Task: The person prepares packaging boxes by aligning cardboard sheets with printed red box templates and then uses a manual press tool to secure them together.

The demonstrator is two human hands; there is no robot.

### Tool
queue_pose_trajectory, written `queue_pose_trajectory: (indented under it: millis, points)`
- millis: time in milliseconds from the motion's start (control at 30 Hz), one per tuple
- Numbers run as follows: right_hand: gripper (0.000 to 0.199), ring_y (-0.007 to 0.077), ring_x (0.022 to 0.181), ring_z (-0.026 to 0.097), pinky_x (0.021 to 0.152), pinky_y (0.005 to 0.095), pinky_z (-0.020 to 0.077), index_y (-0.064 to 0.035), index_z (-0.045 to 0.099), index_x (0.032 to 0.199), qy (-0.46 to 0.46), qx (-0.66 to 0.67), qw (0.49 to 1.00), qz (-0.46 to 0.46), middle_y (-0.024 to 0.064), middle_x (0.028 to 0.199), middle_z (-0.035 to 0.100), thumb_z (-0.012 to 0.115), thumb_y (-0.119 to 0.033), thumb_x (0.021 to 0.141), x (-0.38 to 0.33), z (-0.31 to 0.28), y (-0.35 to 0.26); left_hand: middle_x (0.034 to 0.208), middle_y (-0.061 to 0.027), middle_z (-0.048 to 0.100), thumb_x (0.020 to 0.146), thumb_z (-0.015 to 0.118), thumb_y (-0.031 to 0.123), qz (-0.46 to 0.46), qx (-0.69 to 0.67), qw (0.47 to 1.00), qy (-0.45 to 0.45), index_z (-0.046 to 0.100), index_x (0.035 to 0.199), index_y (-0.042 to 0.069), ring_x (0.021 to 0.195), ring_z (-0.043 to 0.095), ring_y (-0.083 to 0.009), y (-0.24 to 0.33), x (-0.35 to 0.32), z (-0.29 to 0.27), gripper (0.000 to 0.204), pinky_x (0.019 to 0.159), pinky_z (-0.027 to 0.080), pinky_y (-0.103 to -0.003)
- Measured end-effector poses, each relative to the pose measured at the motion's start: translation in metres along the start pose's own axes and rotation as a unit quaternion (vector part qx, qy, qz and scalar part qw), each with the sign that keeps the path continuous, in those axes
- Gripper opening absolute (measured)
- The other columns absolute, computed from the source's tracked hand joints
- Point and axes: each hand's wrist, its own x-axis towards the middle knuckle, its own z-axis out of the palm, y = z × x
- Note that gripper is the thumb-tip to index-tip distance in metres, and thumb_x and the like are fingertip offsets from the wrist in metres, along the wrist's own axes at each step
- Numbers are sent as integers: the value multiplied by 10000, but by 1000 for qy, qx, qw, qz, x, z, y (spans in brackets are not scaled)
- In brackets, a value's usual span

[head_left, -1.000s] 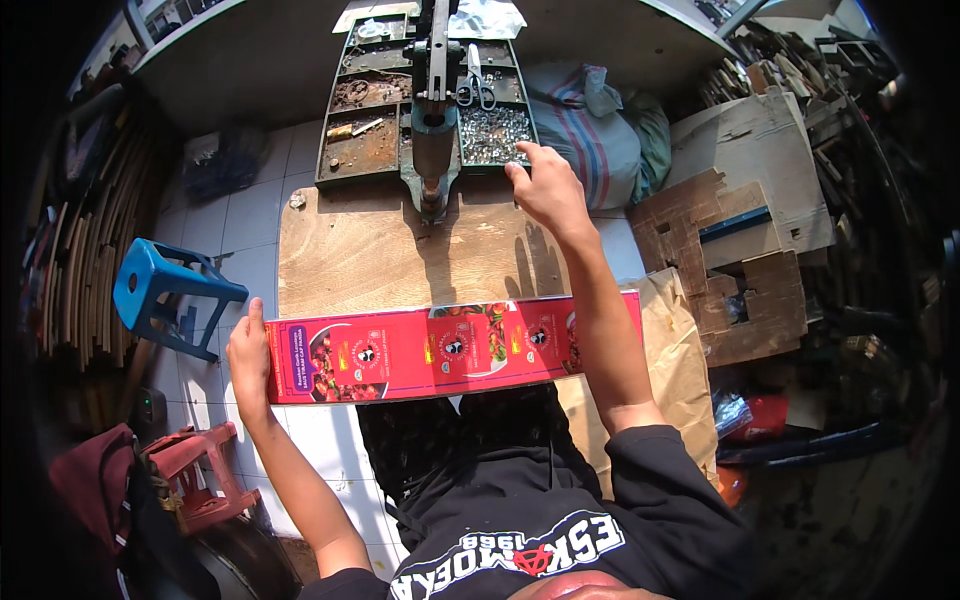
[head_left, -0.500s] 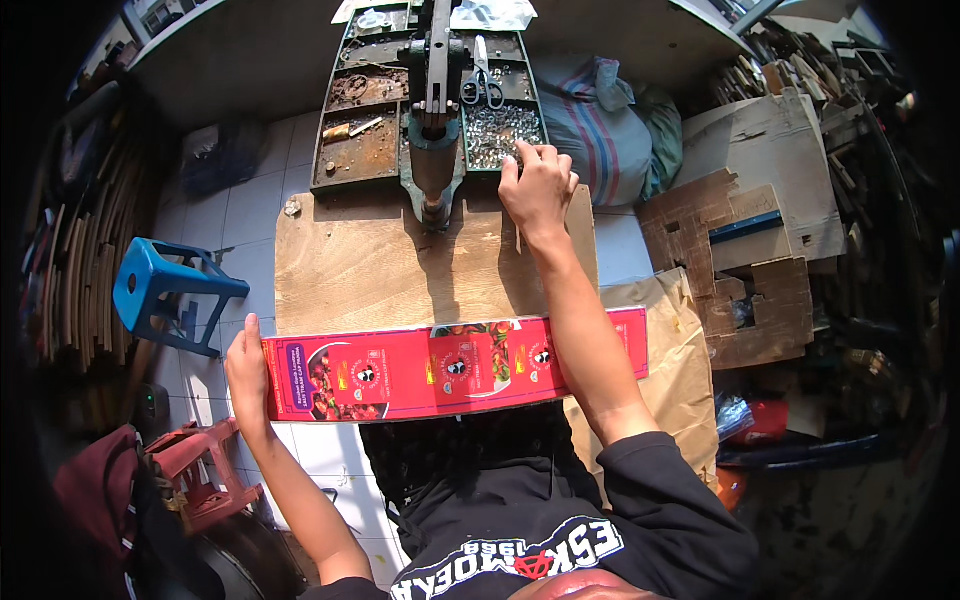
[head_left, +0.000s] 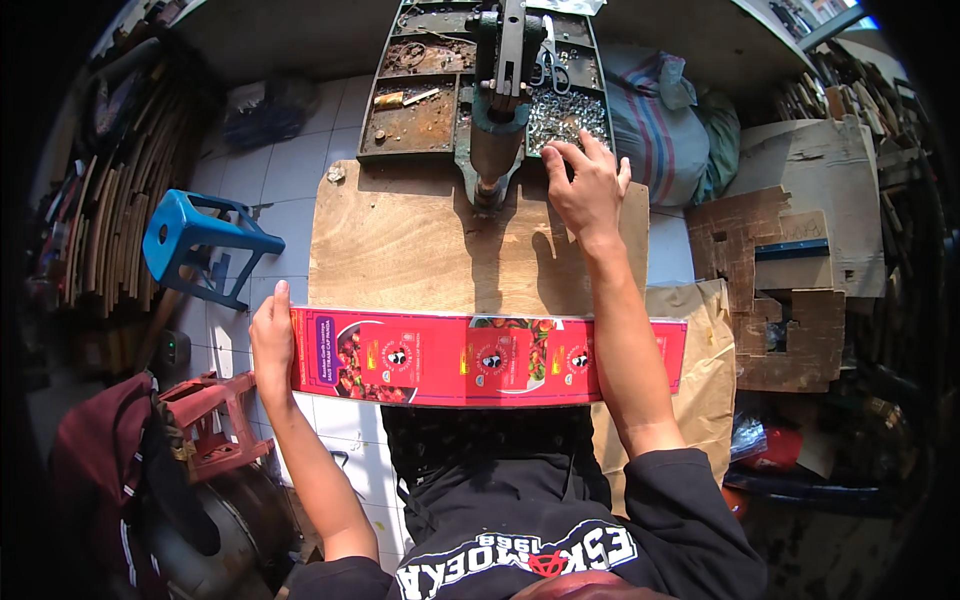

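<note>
The left hand (head_left: 271,338) is gripping a long red strip (head_left: 440,362) by its left end, and the strip is stretching right along the wooden board (head_left: 410,245). The right hand (head_left: 588,188) is reaching past it to shiny bits (head_left: 568,112); I cannot tell if it is pinching any.

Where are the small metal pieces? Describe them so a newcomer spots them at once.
Find the press at the far edge of the wooden board, flanked by a divided tray. Right of the press, near the right hand, lie the metal pieces: a dense silvery scatter, unlike the rusty-brown compartment left of the press.
</note>
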Motion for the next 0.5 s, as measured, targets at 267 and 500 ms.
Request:
queue_pose_trajectory:
  millis: [267, 500]
  points:
    - [482, 287, 1326, 435, 1106, 647, 177, -75, 599, 1270, -15, -45, 999, 4, 135, 1404, 507, 483, -424, 958, 2, 10, 10, 644, -163, 475, 974, 435, 535, 15, 4, 1000, 0, 507, 745, -42, 651, 388, -228, -4, 3, 2, 625, 650, 408, -406]
    - [464, 282, 1309, 454, 1120, 606, 202, -39, 576, 1292, 13, -7, 1000, 0, 132, 1391, 521, 531, -330, 934, 4, 10, 13, 638, -164, 468, 974, 430, 537, 8, 0, 1000, -3, 496, 741, -42, 645, 384, -232, -5, 3, 1, 627, 642, 403, -412]
